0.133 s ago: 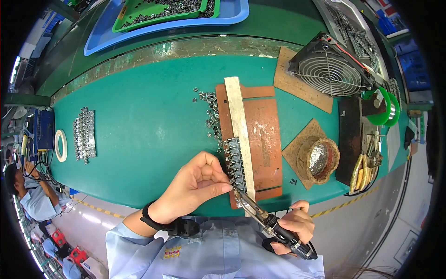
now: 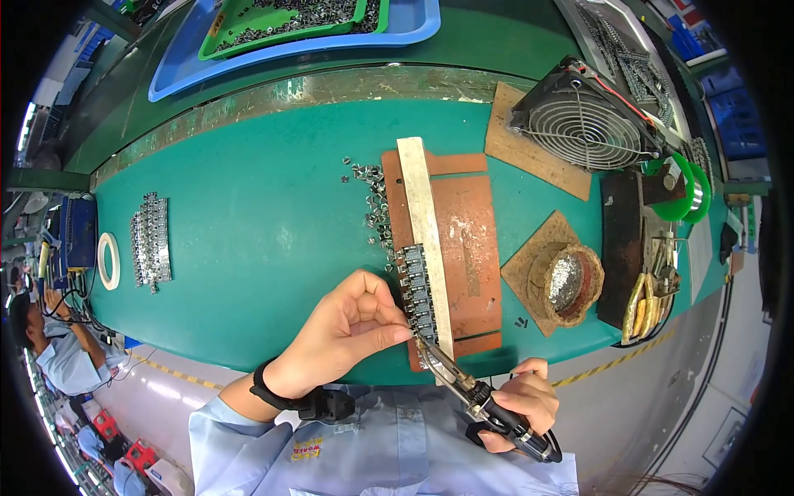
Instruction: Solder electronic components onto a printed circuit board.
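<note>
Soldering iron [image 2: 473,390] in curled right hand [image 2: 531,403], left hand [image 2: 351,326] pinched, anything held indistinct

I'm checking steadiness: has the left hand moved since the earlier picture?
No, no visible shift either way: against the brown board, the left hand keeps its place, fingertips beside the dark parts.

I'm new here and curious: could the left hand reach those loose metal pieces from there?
Probably yes: the loose metal pieces lie just beyond the left hand, and nothing seems to block the way across the green mat. Its fingertips, though, look busy beside the soldering iron.
</note>
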A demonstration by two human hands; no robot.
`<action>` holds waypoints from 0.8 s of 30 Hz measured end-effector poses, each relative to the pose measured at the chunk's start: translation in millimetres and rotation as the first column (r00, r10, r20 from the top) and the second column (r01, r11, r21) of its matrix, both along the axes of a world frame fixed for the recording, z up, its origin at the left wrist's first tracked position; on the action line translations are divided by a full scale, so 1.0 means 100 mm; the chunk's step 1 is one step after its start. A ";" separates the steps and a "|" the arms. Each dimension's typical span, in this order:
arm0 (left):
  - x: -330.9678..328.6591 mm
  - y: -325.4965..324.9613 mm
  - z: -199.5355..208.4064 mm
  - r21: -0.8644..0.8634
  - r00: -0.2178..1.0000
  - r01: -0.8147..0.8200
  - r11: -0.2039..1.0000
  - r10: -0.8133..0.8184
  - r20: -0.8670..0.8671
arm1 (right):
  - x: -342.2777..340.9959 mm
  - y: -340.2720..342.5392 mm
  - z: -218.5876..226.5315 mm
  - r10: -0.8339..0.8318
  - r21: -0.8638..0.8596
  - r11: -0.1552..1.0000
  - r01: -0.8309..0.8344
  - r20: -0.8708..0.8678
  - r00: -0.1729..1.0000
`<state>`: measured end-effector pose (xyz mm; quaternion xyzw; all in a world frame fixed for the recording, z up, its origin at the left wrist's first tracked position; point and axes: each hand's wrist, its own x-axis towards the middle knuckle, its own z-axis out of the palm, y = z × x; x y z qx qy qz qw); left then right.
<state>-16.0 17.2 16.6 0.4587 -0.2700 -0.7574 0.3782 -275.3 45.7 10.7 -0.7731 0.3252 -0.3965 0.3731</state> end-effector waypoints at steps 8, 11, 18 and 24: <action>-0.02 0.00 0.03 0.003 1.000 -0.004 1.000 0.004 0.030 | 0.07 0.08 -0.24 -0.195 0.087 0.981 0.176 0.327 0.925; -0.03 -0.01 0.04 0.000 0.999 -0.003 1.000 0.003 0.043 | 0.23 0.04 -0.36 -0.328 0.149 0.944 0.294 0.518 0.790; 0.00 0.00 0.02 0.001 0.999 0.016 1.000 -0.016 0.028 | 0.35 -0.04 -0.38 -0.422 0.293 0.897 0.330 0.353 0.835; 0.03 0.03 0.01 -0.024 0.999 0.017 1.000 -0.017 0.036 | 0.35 -0.03 -0.39 -0.409 0.309 0.901 0.306 0.360 0.839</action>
